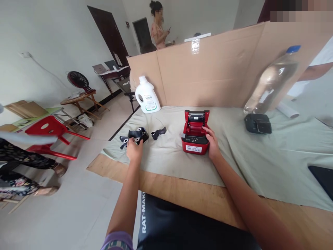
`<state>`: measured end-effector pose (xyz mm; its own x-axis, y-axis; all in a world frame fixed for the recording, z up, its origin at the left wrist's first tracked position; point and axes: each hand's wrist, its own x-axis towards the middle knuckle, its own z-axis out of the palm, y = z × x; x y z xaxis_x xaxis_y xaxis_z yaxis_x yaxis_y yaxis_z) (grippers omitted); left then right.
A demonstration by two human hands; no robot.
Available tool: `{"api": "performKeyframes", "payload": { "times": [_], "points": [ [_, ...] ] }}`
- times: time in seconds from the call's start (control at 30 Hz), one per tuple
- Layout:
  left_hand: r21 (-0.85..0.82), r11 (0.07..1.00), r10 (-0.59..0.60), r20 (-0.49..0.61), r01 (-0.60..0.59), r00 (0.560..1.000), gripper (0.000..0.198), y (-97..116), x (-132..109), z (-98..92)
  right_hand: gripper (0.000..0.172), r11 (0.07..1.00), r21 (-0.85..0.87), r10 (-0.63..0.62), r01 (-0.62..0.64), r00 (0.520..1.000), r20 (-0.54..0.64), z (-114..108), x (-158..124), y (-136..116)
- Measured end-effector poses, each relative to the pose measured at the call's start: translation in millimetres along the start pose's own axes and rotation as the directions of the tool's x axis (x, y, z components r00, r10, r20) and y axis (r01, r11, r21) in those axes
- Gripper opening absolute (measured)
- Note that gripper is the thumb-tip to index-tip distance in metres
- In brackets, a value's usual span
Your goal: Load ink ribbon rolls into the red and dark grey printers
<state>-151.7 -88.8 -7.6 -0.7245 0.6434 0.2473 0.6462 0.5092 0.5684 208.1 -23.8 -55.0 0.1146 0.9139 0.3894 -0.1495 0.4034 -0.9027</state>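
The left hand (134, 149) is held low over a cluster of black ribbon rolls with pale cores (135, 133), gathered in and around a small black container; its fingers are bent down onto them, the thumb set apart on the near right side, and whether a roll is actually clamped cannot be told. By this grouping, the rolls are probably kept from wandering over the cloth. Just to the right of that hand, a single black ribbon roll with a loose tail (158, 133) is left lying by itself. The right hand (212, 142) is laid along the right side of a red and black box-shaped label printer (195, 144), its fingertips hooked at the side wall near the raised lid; how firmly it is pressed cannot be told, but the light machine is presumably steadied this way. The lid is tipped up and back, beyond the right hand, so the inside is left exposed. The printer is set squarely between the hands, its front turned towards the person, so that both can reach it. Beyond both hands, a tall brown cardboard screen (208, 73) is stood along the far edge, and a white plastic jug (148, 97) is placed close before it, perhaps as a prop.
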Motion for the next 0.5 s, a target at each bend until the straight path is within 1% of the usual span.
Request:
{"api": "performKeyframes", "payload": {
  "times": [0.03,0.07,0.1,0.13,0.17,0.23,0.27,0.3,0.33,0.37,0.4,0.43,0.47,0.5],
  "points": [
    [-0.004,1.000,-0.015,0.039,0.015,0.999,0.045,-3,3,0.4,0.037,1.000,-0.001,0.003,-0.003,1.000,0.001,0,0,0],
    [-0.007,1.000,-0.025,0.056,0.026,0.998,0.042,-5,4,0.4,0.037,1.000,-0.001,0.004,-0.004,1.000,-0.001,0,0,0],
    [-0.013,1.000,-0.024,0.043,0.024,0.999,0.039,-5,5,-0.4,0.037,1.000,-0.003,0.005,-0.005,1.000,-0.002,0,0,-1],
    [-0.030,1.000,-0.002,-0.002,0.002,1.000,0.038,-3,4,-2.3,0.037,1.000,-0.006,0.004,-0.004,1.000,-0.004,0,0,-1],
    [-0.063,0.997,0.042,-0.070,-0.046,0.997,0.037,1,3,-5.4,0.037,1.000,-0.010,0.004,-0.004,1.000,-0.005,0,0,-2],
    [-0.181,0.965,0.151,-0.201,-0.189,0.968,0.041,17,-1,-14.4,0.037,1.000,-0.017,0.006,-0.006,1.000,-0.004,0,-1,-3],
    [-0.272,0.927,0.196,-0.235,-0.258,0.952,0.044,30,-3,-19.6,0.037,1.000,-0.017,0.008,-0.008,1.000,-0.004,0,-1,-4],
    [-0.388,0.871,0.225,-0.231,-0.301,0.947,0.049,45,-5,-24.8,0.037,1.000,-0.013,0.010,-0.010,1.000,-0.002,0,-1,-4],
    [-0.523,0.796,0.243,-0.185,-0.304,0.952,0.053,62,-7,-29.6,0.037,1.000,-0.007,0.012,-0.012,1.000,-0.001,0,-2,-4],
    [-0.661,0.701,0.278,-0.093,-0.268,0.956,0.058,81,-9,-33.7,0.038,1.000,-0.003,0.013,-0.013,1.000,-0.001,0,-2,-4],
    [-0.780,0.597,0.329,0.025,-0.187,0.944,0.059,101,-12,-36.7,0.038,1.000,-0.002,0.012,-0.012,1.000,-0.004,1,-2,-4],
    [-0.852,0.517,0.420,0.170,-0.081,0.892,0.060,121,-15,-38.6,0.038,1.000,-0.007,0.008,-0.008,1.000,-0.010,1,-1,-4],
    [-0.880,0.475,0.528,0.303,0.020,0.793,0.061,141,-18,-39.0,0.039,1.000,-0.017,-0.002,0.002,1.000,-0.007,2,0,-4],
    [-0.878,0.470,0.622,0.405,0.095,0.670,0.061,159,-23,-37.8,0.039,0.999,-0.030,-0.013,0.013,1.000,0.006,2,1,-3]
  ]
}}
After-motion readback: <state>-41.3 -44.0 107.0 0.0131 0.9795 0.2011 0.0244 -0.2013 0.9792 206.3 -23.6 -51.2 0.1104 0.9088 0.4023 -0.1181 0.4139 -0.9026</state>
